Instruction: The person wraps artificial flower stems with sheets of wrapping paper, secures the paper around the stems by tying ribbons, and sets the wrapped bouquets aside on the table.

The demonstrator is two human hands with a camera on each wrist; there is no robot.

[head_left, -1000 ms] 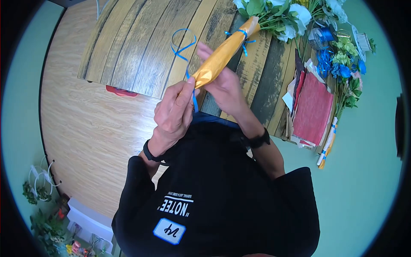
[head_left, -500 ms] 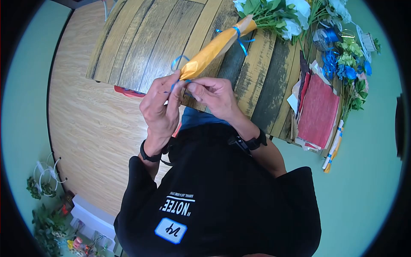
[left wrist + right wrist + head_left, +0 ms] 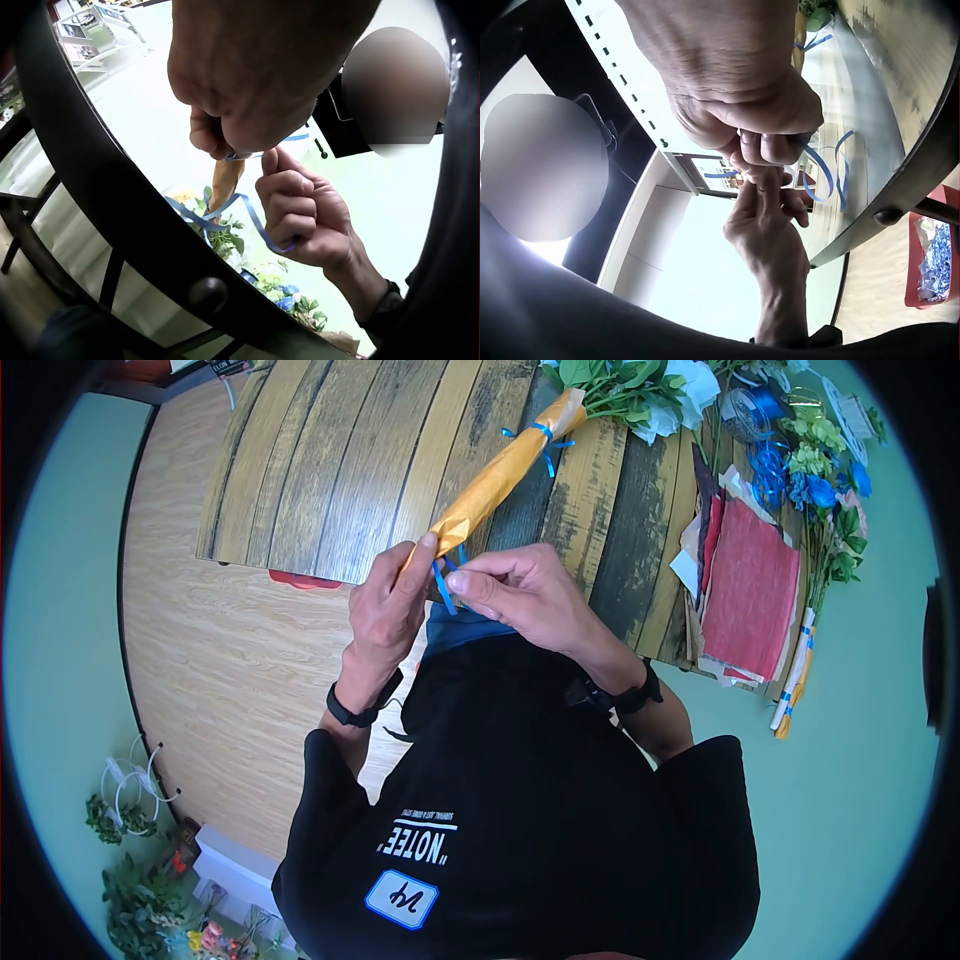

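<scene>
A bouquet with white flowers [image 3: 690, 390] lies slanting over the table, its stems wrapped in orange paper [image 3: 500, 472]. In the head view my left hand [image 3: 385, 600] grips the narrow lower end of the wrap, thumb pressed along it. Blue ribbon [image 3: 443, 590] hangs at that end, and my right hand [image 3: 535, 598] pinches it between thumb and fingertips. Loose ribbon loops [image 3: 259, 221] curl below both hands in the left wrist view. A second blue ribbon [image 3: 543, 432] is tied around the wrap near the flowers.
Red and pale paper sheets [image 3: 748, 590] are stacked on the table's right side. Beyond them are a blue ribbon spool [image 3: 757, 410], blue flowers [image 3: 820, 490] and a slim wrapped bundle [image 3: 795, 675]. A red bin [image 3: 913, 274] of blue scraps stands below the table edge [image 3: 855, 240].
My right hand came from behind the wrap to its lower end, then drew slightly right with the ribbon. The ribbon loop that stood over the table has gone from the head view.
</scene>
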